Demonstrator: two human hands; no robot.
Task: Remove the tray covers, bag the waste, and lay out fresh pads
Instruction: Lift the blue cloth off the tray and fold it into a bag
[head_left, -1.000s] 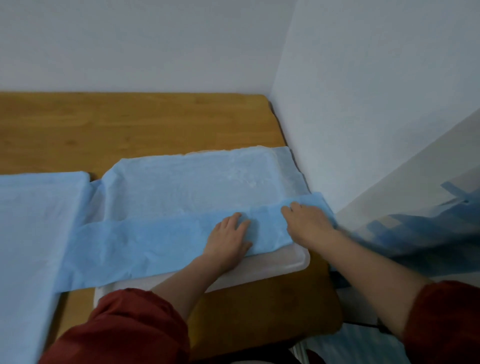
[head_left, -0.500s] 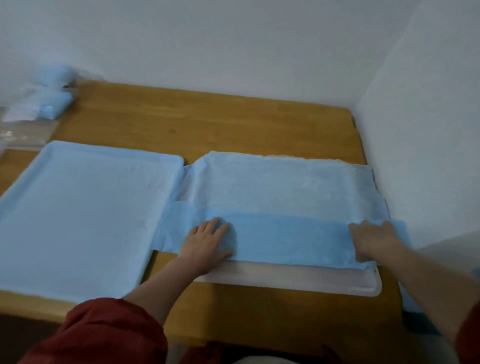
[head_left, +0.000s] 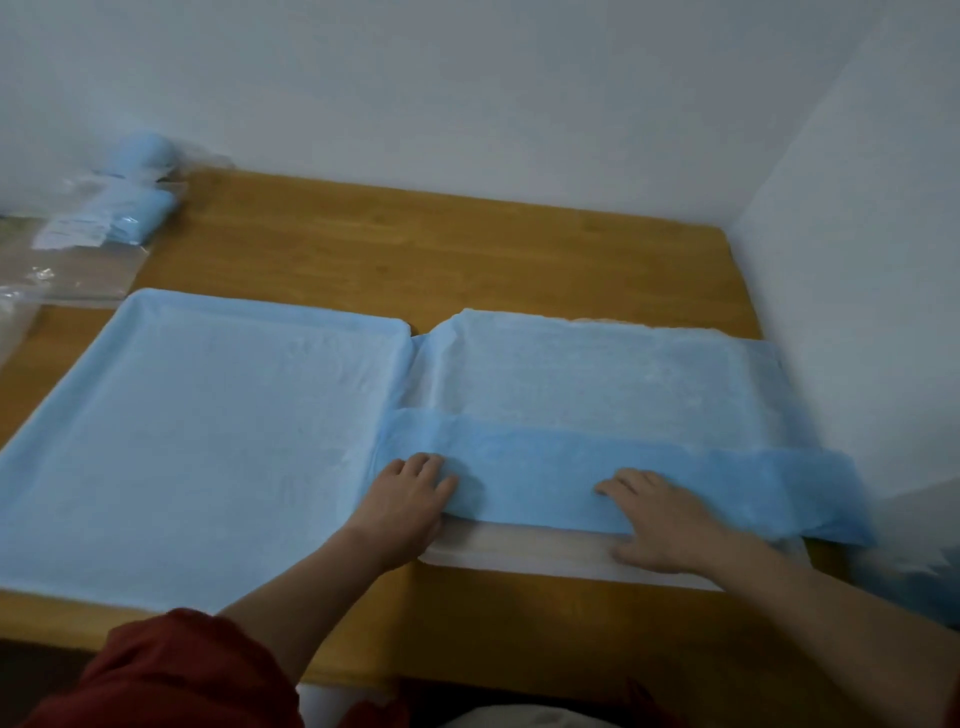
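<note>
Pressing palms-down with a wide, flat grip that holds nothing, the left hand (head_left: 410, 499) and right hand (head_left: 662, 522) rest on the folded strip (head_left: 571, 470) of a fresh pad (head_left: 597, 374). The pad covers the tray (head_left: 519, 553) at the table (head_left: 415, 249)'s right edge. A second pad (head_left: 208, 415) beside it already lies smooth. This looks like the laying-out step. Next, the strip probably needs unfolding toward the front edge, over the bare rim.
</note>
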